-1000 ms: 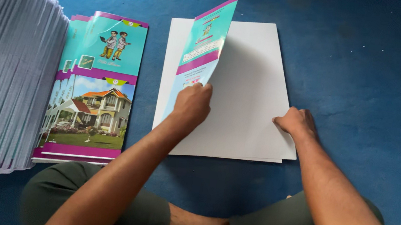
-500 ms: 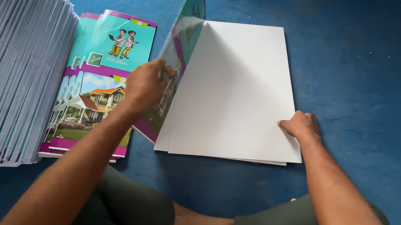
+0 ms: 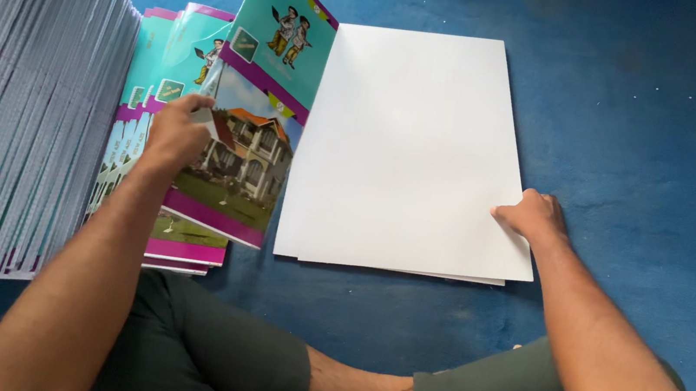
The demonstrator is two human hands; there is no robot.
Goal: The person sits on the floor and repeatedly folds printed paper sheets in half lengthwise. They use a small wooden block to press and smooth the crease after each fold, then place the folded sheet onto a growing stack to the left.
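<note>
**Cover sheet mid-flip on the blue floor**

So the left hand [image 3: 177, 128] is pinched on a printed cover sheet [image 3: 258, 107], teal with a house picture and a magenta band, holding it tilted up just above the small pile of matching covers [image 3: 162, 61]. The right hand [image 3: 529, 214] rests loosely curled on the right edge of the white sheet stack [image 3: 410, 150], not gripping anything. A big fanned stack of covers [image 3: 18, 97] sits far left. Everything's lying on a blue mat [image 3: 653, 125], no boxes or trays.

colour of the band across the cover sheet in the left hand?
Magenta-purple band on the cover sheet, between a teal top and a house picture; left hand holds it. Head view.
</note>
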